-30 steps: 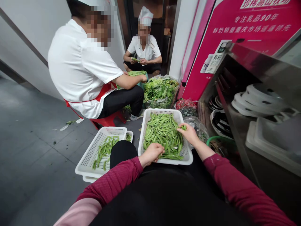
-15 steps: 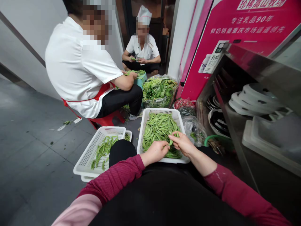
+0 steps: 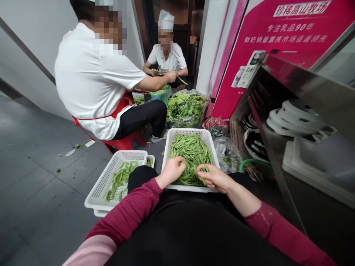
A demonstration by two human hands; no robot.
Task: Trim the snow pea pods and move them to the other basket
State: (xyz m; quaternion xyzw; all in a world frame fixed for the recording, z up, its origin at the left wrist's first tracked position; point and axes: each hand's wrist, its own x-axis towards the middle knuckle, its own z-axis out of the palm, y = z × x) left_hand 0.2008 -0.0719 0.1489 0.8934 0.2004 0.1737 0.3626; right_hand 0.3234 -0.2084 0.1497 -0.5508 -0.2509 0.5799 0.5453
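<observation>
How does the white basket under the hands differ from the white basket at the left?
The front basket is heaped with green pods; the left basket holds fewer, with much of its bottom bare. The left hand and right hand are over the front basket, while neither is over the left basket. Both are white and perforated.

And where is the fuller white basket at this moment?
In the head view, the fuller white basket is at centre, between the sparser white basket and the clear plastic bag.
</observation>
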